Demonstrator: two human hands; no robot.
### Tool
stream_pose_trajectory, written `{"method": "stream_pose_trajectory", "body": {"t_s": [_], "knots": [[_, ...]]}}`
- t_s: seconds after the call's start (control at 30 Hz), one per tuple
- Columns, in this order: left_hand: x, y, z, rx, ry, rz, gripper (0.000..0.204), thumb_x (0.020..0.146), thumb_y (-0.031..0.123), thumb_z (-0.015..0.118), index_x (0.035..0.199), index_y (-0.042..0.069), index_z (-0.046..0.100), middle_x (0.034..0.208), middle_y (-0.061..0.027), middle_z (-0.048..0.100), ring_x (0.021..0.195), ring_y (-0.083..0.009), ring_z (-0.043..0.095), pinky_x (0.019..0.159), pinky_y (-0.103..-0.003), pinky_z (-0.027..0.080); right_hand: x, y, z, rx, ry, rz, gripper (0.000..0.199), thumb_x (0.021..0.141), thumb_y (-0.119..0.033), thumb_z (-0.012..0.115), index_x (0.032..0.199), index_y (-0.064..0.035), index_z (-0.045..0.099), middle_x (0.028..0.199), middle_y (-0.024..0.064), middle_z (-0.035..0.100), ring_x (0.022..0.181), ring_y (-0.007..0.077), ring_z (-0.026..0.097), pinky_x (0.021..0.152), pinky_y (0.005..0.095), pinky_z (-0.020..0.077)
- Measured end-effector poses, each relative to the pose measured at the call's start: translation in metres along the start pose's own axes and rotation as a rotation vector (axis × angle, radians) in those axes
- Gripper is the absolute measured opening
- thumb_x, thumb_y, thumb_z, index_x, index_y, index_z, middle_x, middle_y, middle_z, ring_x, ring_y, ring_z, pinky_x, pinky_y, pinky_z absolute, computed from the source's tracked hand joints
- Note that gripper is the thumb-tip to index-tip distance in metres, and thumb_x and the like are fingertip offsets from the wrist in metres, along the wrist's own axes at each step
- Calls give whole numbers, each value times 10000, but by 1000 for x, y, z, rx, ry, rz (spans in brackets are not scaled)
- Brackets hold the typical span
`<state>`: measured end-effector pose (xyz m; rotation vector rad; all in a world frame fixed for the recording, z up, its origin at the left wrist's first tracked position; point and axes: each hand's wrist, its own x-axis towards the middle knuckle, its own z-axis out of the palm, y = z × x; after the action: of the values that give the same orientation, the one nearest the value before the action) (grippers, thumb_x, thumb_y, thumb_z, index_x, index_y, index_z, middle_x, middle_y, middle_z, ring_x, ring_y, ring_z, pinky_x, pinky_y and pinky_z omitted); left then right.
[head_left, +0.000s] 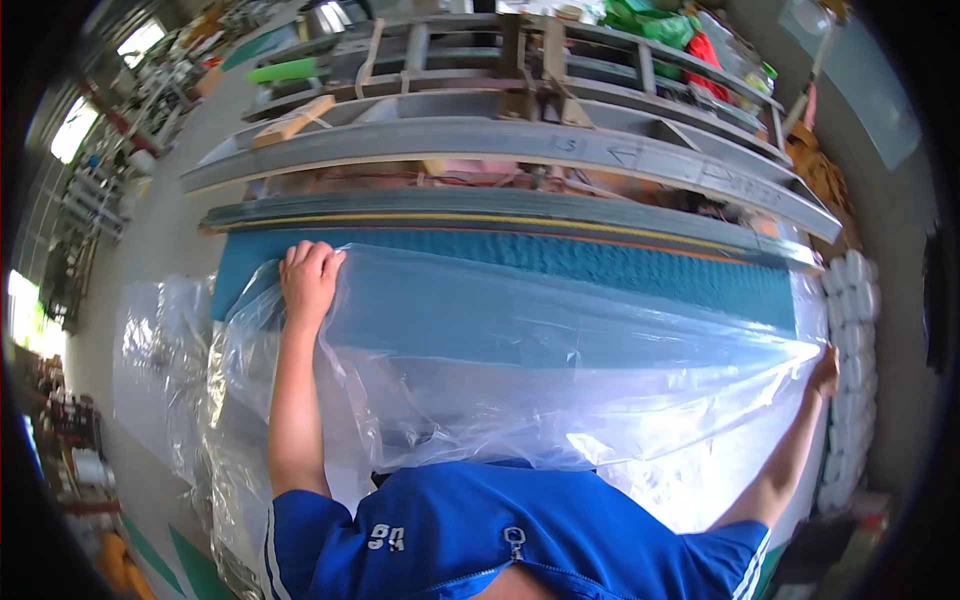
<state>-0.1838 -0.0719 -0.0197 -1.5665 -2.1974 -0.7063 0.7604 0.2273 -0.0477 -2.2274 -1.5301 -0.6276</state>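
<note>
Wearer: bright blue short-sleeved zip-front jacket (500, 525). White piping stripes run down both sleeves. Small white printed mark on the left chest, not copied. Silver metal zip pull (514, 544) hangs at centre front, zip partly open below it. Both forearms bare below the sleeve hems; no gloves, watch or rings visible.

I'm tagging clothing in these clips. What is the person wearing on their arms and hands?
Both forearms are bare, and neither the left hand nor the right hand has a glove. Short sleeves of a blue shirt end above the elbows, with white stripes at the sleeve edges.
</note>
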Motion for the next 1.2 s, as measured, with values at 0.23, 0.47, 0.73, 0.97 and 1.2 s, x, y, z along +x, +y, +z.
{"method": "stream_pose_trajectory", "body": {"t_s": [0.23,0.47,0.73,0.97,1.2], "knots": [[-2,11,-4,26,-6,-90,213,807,261,639,849,63,573,831,-99,571,811,-313,527,736,-410,408,-67,-210,-63,311,50,-653,309,733,-198,700,1019,-100,634,977,76,624,930,272,574,782,371,456],[-2,8,-42,112,66,-162,426,747,317,702,1078,96,551,972,-80,579,945,-282,533,788,-390,418,-173,-319,-153,647,-176,-986,197,713,-111,703,879,-64,608,888,50,593,901,245,533,825,376,373],[-40,-56,-60,90,-147,-240,616,646,409,758,1119,64,564,1034,-121,620,990,-302,566,852,-414,421,-167,-321,-187,814,-696,-751,31,741,-3,619,763,1,598,693,96,537,646,235,535,638,322,417],[-43,-55,-48,209,-69,-197,359,755,293,661,1060,113,602,958,-82,612,897,-280,567,806,-426,413,-120,-262,-152,640,-726,-602,82,689,-59,632,737,6,617,601,91,558,562,115,493,547,299,409],[-33,-1,-63,-76,-152,-35,255,812,200,615,1042,91,597,837,-103,647,822,-256,617,844,-391,410,-77,-222,-82,227,-404,-536,118,791,-144,572,810,-27,571,799,134,610,782,340,587,667,424,436]]}}
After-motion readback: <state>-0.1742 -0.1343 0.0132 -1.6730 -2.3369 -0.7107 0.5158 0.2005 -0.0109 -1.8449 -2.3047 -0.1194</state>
